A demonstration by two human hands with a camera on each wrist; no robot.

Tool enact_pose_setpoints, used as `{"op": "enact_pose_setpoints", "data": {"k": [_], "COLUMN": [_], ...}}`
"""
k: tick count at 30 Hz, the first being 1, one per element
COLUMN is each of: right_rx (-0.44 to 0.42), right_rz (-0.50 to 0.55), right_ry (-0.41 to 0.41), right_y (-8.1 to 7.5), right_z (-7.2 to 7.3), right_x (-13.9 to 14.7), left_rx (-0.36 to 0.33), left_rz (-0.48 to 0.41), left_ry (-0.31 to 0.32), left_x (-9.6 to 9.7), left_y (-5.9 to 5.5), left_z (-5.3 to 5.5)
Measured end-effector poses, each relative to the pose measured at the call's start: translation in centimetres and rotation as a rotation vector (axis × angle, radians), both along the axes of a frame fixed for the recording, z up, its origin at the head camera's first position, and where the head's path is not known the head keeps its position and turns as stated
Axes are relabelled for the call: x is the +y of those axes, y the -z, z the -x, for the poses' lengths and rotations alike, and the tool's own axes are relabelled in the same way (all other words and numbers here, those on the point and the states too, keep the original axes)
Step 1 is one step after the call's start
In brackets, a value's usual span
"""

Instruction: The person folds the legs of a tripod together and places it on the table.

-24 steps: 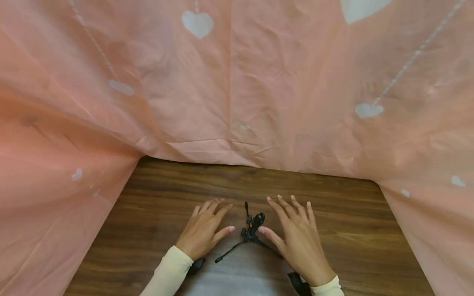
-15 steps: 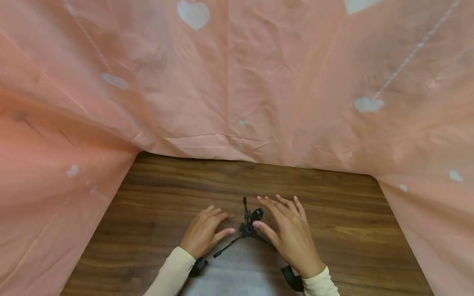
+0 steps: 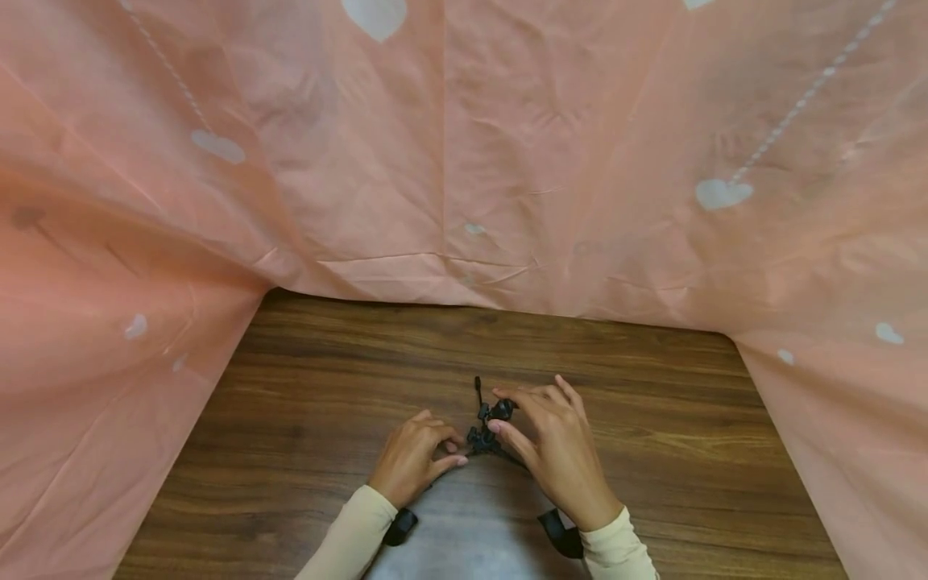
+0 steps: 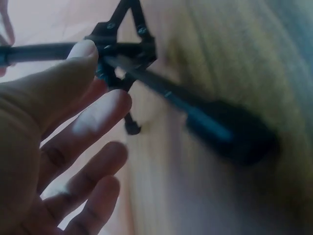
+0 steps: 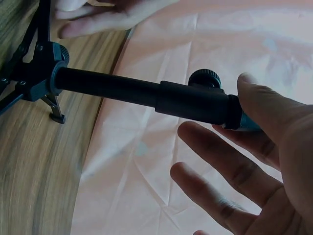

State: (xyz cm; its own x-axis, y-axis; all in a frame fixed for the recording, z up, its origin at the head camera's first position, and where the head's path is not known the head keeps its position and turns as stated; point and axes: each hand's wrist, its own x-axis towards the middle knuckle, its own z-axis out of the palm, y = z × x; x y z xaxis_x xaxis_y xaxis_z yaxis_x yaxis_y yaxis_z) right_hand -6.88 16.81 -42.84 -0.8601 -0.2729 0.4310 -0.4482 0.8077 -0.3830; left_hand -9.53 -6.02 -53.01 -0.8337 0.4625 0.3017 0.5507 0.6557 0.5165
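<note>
A small black tripod (image 3: 482, 439) stands on the wooden table with its legs spread. In the right wrist view its column (image 5: 112, 88) rises from the leg hub to a wider sleeve with a ribbed knob (image 5: 204, 78). My right hand (image 3: 561, 451) pinches the top end between thumb and index finger, the index tip partly hidden behind it; the other fingers are spread. My left hand (image 3: 413, 459) is beside the hub, fingers loosely bent and apart from the thumb. In the left wrist view, its thumb overlaps the tripod and a leg foot (image 4: 232, 132) looms blurred nearby.
Brown wooden table (image 3: 348, 362) lies under both hands, with a bright reflection at its near edge. Pink cloth with pale hearts (image 3: 507, 161) hangs along the back and both sides. Black bands (image 3: 401, 528) sit at the wrists, below cream sleeves (image 3: 355, 528).
Both hands have moved inward to the tripod. The right thumb and index finger have closed on its top, and the left hand has come up to the hub. The tripod still stands.
</note>
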Motion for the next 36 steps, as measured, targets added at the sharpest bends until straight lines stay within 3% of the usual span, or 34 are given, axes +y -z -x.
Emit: {"op": "enact_pose_setpoints", "data": {"k": [8,21,27,36], "right_rx": [0.004,0.017,0.035,0.084], "right_rz": [0.006,0.009,0.011,-0.034], "right_ry": [0.008,0.027,0.027,0.047], "right_y": [0.0,0.1,0.1,0.1], "right_z": [0.1,0.4,0.4,0.4], "right_x": [-0.3,-0.4,-0.5,-0.7], "left_rx": [0.015,0.084,0.204,0.345], "left_rz": [0.01,0.036,0.089,0.127], "left_ry": [-0.045,-0.112,-0.153,-0.152], "left_x": [1.1,2.4,3.1,3.4], "left_y": [1.2,2.1,2.0,2.4], "left_z": [-0.2,-0.6,-1.1,-1.4]}}
